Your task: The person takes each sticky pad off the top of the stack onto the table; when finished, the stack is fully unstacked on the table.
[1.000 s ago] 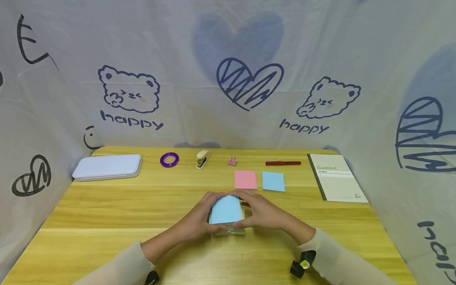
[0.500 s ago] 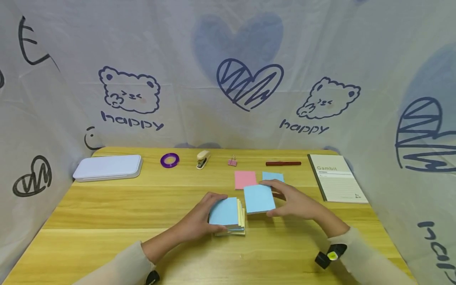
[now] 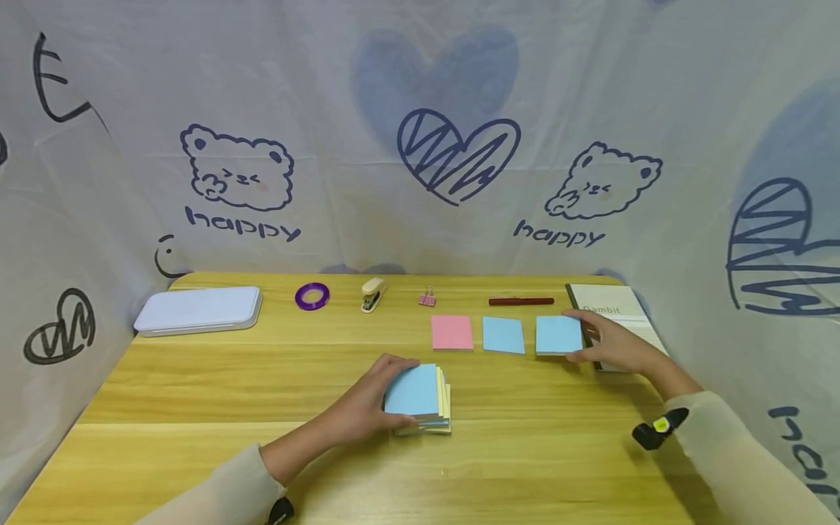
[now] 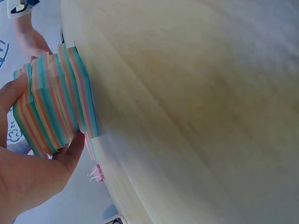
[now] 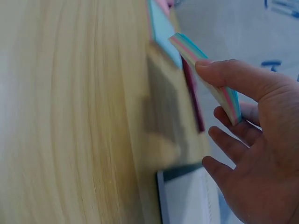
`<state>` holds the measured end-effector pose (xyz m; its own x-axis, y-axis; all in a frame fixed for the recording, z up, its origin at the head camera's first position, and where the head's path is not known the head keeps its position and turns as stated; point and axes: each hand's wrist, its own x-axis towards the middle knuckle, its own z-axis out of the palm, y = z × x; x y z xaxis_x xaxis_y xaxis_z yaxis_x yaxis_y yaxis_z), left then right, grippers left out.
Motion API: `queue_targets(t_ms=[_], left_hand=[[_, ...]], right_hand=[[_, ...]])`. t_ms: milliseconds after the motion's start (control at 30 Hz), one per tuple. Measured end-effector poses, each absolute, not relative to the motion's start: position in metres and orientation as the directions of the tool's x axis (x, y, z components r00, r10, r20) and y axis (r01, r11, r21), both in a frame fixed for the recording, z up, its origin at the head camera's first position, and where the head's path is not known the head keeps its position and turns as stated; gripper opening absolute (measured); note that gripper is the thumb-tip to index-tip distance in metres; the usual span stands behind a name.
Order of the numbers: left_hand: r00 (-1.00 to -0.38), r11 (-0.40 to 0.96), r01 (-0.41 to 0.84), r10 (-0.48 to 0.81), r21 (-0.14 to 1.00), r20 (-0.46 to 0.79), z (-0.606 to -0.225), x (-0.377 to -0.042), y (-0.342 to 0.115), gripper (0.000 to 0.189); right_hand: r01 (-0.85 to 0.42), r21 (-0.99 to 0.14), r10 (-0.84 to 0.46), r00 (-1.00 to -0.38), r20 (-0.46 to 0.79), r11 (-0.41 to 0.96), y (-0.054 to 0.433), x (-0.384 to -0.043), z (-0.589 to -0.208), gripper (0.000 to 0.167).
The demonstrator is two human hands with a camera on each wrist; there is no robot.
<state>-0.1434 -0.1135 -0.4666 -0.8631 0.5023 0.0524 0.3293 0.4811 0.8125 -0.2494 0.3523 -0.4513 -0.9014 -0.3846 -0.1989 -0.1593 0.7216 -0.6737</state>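
Teal, pink and orange striped note stack [image 4: 53, 100], blue-topped pad [image 3: 558, 335], pink pad [image 3: 452, 332], dark-red pen [image 3: 521, 301]

Paper stack [image 3: 411, 390] in my left hand [image 3: 370, 397]: matt, smooth on top, cut edges finely layered; thin pad [image 3: 558, 335] in my right hand [image 3: 613, 343]: same dull paper, edges layered too; tabletop [image 3: 262, 394]: wood-grained, smooth, faint sheen at the near side; backdrop [image 3: 341, 87] at the far side: cloth, matt, lightly creased; far left, white case [image 3: 199, 308], smooth, plastic-looking; purple tape roll [image 3: 300, 296], glossy; stapler [image 3: 372, 293], smooth plastic-looking body; far right, notebook [image 3: 620, 300], matt paper-like cover; my sleeves [image 3: 216, 485], soft matt cloth.
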Motion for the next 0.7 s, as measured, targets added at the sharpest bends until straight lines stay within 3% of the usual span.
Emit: queue_targets(t_ms=[433, 700], left_hand=[[-0.863, 0.485, 0.333, 0.503, 0.808, 0.054, -0.466, -0.143, -0.114, 0.088], [-0.86, 0.472, 0.33, 0.508, 0.817, 0.054, -0.468, -0.144, -0.115, 0.087]], right_hand=[[-0.308, -0.48, -0.43, -0.887, -0.168, 0.821, 0.354, -0.273, -0.469, 0.09], [-0.326, -0.436, -0.441, -0.877, -0.192, 0.838, 0.348, -0.276, -0.466, 0.091]])
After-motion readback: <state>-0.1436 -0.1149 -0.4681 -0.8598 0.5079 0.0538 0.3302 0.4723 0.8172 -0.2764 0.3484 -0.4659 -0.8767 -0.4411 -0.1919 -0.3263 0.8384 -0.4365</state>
